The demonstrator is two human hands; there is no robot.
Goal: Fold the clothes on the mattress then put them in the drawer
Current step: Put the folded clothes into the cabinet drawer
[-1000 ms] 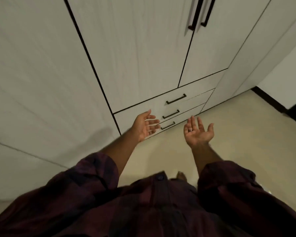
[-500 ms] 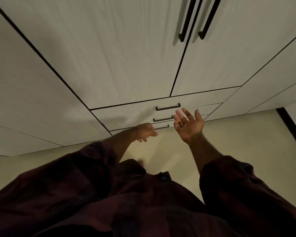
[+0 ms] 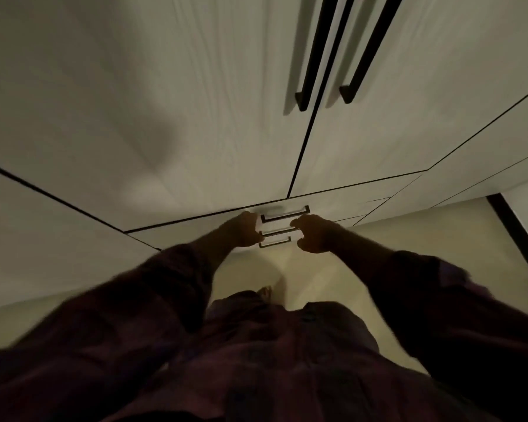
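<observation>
Nearest the camera is the person's dark maroon shirt [image 3: 272, 360], with both sleeves reaching forward: the left sleeve [image 3: 153, 293] and the right sleeve [image 3: 439, 300]. Between them a bare foot [image 3: 265, 292] shows on the pale floor [image 3: 317, 278].

Farther out, both hands are at a stack of three drawers at the foot of a wardrobe. The left hand [image 3: 241, 229] is at the left ends of the small dark drawer handles, and the right hand [image 3: 316, 234] is at their right ends, level with the middle handle [image 3: 276, 231]. The fingers of both look curled, but the picture is dim and blurred, so I cannot tell whether either hand grips a handle or only hangs in front of it.

The top drawer [image 3: 333, 205] carries the top handle [image 3: 284, 214], and the bottom handle [image 3: 275, 242] sits lowest, just above the floor. All three drawers appear pushed in.

Beyond them rise the white wardrobe doors [image 3: 195, 117], with two long black handles [image 3: 314, 56] side by side at the far right. A dark skirting board [image 3: 512, 229] runs along the floor on the right.
</observation>
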